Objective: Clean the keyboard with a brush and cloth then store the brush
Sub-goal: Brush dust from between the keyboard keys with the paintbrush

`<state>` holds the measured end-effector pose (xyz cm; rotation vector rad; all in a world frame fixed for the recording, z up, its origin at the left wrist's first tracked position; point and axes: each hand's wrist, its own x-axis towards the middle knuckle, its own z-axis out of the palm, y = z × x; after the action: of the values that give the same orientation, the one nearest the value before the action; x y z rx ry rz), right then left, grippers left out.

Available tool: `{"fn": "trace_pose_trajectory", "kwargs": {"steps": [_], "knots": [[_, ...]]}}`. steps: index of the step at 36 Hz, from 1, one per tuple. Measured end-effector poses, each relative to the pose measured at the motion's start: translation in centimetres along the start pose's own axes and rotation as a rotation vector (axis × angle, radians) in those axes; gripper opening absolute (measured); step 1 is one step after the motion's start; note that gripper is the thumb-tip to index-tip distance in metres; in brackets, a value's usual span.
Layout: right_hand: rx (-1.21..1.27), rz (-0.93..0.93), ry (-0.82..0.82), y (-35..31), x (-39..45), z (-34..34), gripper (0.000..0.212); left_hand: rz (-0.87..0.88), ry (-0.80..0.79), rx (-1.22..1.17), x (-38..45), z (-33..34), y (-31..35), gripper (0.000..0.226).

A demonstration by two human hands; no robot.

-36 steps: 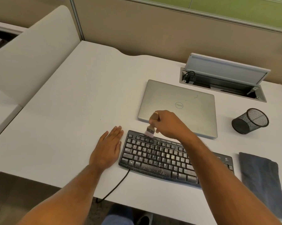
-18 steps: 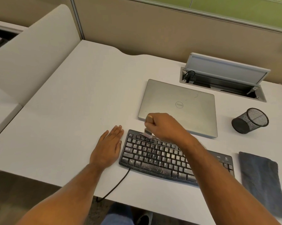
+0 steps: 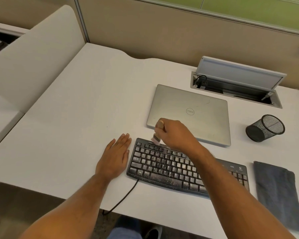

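Note:
A black keyboard speckled with pale dust lies near the desk's front edge. My right hand grips a small brush with a wooden handle, its bristles touching the top-left key row. My left hand rests flat on the desk, fingers together, just left of the keyboard. A folded dark grey cloth lies on the desk to the keyboard's right. A black mesh cup stands tilted at the right, behind the cloth.
A closed silver laptop lies just behind the keyboard. Behind it an open cable hatch is set in the white desk. The keyboard's cable runs off the front edge. A partition wall stands at the back.
My right hand has swept the brush leftward along the keyboard's top row. My left hand has stayed put.

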<state>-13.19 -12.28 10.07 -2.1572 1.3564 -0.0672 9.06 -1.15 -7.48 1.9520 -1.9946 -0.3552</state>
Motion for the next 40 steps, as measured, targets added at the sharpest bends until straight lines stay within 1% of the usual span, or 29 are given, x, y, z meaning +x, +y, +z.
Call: {"fn": "trace_pose_trajectory", "kwargs": {"steps": [4, 10, 13, 16, 18, 22, 25, 30, 32, 34, 35, 38, 40], "knots": [[0.261, 0.038, 0.055, -1.3, -0.1, 1.8, 0.02, -0.001, -0.002, 0.002, 0.0, -0.1, 0.1, 0.058], [0.255, 0.085, 0.06, -1.5, -0.3, 3.3, 0.024, -0.011, -0.014, 0.007, 0.1, -0.1, 0.1, 0.059], [0.324, 0.091, 0.066, -1.6, -0.2, 3.4, 0.023, -0.009, -0.016, 0.004, 0.0, -0.2, 0.1, 0.058], [0.389, 0.091, 0.142, -1.7, 0.2, 3.8, 0.021, -0.013, -0.019, -0.001, 0.0, -0.2, 0.1, 0.058], [0.418, 0.093, 0.134, -1.7, 0.5, 4.1, 0.018, -0.013, -0.017, -0.003, 0.0, -0.2, 0.2, 0.058], [0.363, 0.065, 0.059, -1.8, 0.7, 4.7, 0.021, -0.008, -0.012, 0.0, 0.0, -0.2, 0.2, 0.058], [0.378, 0.052, 0.034, -2.1, 0.8, 4.4, 0.024, -0.003, -0.013, 0.012, 0.0, -0.2, 0.1, 0.059], [0.442, 0.044, 0.115, -2.2, 1.0, 4.4, 0.022, -0.008, -0.013, 0.013, 0.0, -0.2, 0.2, 0.058], [0.36, 0.032, 0.117, -2.2, 1.1, 4.8, 0.027, -0.008, -0.012, 0.015, 0.0, -0.2, 0.1, 0.058], [0.261, 0.016, 0.087, -2.3, 1.0, 5.1, 0.032, -0.005, -0.012, 0.011, 0.0, -0.2, 0.1, 0.058], [0.253, 0.007, 0.067, -2.4, 1.0, 5.1, 0.032, -0.004, -0.012, 0.011, 0.0, -0.2, 0.1, 0.058], [0.352, -0.004, 0.022, -2.6, 1.0, 4.9, 0.03, -0.004, -0.016, 0.018, 0.0, -0.1, 0.1, 0.058], [0.39, 0.003, 0.064, -2.6, 1.2, 5.0, 0.03, -0.003, -0.014, 0.018, 0.0, -0.2, 0.1, 0.058]]}}
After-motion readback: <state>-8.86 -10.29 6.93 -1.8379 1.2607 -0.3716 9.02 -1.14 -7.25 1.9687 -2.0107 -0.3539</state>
